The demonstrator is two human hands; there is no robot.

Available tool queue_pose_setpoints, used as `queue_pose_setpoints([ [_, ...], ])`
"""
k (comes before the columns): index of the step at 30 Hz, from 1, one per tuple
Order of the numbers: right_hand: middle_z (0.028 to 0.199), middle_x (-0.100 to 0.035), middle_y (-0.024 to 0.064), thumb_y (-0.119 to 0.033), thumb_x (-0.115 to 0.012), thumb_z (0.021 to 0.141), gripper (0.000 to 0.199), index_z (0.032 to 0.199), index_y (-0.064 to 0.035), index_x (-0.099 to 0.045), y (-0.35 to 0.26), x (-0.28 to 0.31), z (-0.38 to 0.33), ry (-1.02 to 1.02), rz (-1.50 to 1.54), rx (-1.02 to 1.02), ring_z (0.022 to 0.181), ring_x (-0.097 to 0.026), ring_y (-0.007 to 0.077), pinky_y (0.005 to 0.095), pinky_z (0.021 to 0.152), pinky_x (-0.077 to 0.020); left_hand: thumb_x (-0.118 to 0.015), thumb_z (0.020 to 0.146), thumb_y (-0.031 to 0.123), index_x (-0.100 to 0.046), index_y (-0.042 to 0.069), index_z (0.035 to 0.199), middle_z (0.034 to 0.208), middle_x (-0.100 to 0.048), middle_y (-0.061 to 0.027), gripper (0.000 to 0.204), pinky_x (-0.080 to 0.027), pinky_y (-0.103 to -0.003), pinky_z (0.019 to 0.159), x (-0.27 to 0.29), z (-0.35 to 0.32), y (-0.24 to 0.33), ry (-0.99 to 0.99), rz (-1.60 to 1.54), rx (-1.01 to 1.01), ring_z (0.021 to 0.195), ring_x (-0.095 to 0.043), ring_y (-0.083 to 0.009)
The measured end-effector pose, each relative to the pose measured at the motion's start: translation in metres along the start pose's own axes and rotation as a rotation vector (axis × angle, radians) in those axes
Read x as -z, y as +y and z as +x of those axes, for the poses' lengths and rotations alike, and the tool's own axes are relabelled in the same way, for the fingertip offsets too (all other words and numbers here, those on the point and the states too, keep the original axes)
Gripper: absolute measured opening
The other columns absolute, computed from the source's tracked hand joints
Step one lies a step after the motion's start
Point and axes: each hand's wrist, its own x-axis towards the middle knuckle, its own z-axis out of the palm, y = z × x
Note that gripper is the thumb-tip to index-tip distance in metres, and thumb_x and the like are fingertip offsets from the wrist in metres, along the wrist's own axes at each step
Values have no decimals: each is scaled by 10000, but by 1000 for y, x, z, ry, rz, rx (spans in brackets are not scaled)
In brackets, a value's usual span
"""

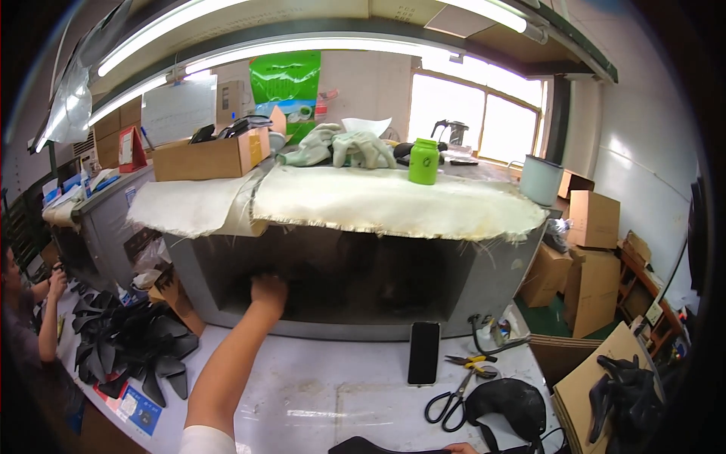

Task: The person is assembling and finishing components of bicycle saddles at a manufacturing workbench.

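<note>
One left hand (269, 290) reaches inside the grey box (493, 278), frame centre — grip too dark to tell; bottom edge, the right hand (460, 449) meets a black piece (361, 446) — grip unclear.

Down and forward it's aimed, a wide fisheye view from the wearer's head: the white worktable (302, 393) is overlooked close below, the grey box (495, 280) faced near-squarely just beyond, straight edges bent rimward.
</note>
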Motion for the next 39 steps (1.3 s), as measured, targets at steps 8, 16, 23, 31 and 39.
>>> queue_pose_setpoints([
  [8, 874, -667, 64, -203, -644, 1016, 303, 1233, 9, -645, -14, -14, 29, -140, 196, -19, 697, -623, 112, 264, 591, -510, -601, 861, 183, -720, 134, 908, 915, -713, -46, 137, -524, -445, 902, -56, -1, -49, 382, -59, -240, 941, -687, -274],
  [16, 764, -657, 56, -330, -582, 1036, 351, 1139, -6, -670, -35, -62, 77, -108, 154, 42, 678, -641, 164, 304, 607, -523, -629, 806, 152, -699, 100, 928, 935, -692, -88, 150, -519, -434, 954, -10, -36, -86, 488, -78, -445, 1019, -644, -285],
  [23, 872, -650, 92, -182, -621, 1020, 191, 1122, -21, -614, -58, -127, 160, 84, 985, 199, 682, -670, 231, 365, 571, -541, -538, 826, 51, -616, -26, 1010, 854, -593, -144, 214, -481, -433, 758, 14, -147, -92, 1037, -1004, -331, 772, -582, -314],
  [31, 1008, -653, 128, -124, -555, 1038, 171, 1135, 12, -588, -131, -302, 264, -143, 818, -80, 768, -699, 260, 336, 591, -549, -355, 1101, 516, -531, 79, 955, 630, -385, 15, 493, -399, -323, 583, -27, -259, -25, -109, -2550, 349, 528, -390, -133],
  [39, 1045, -706, 219, -227, -642, 979, 240, 1150, -68, -698, -154, -283, 371, 186, -619, 1013, 987, -677, 426, 479, 855, -560, -331, 1102, 541, -522, 84, 940, 627, -312, 32, 521, -357, -290, 560, -32, -256, -16, -567, -2782, 355, 526, -327, -102],
])
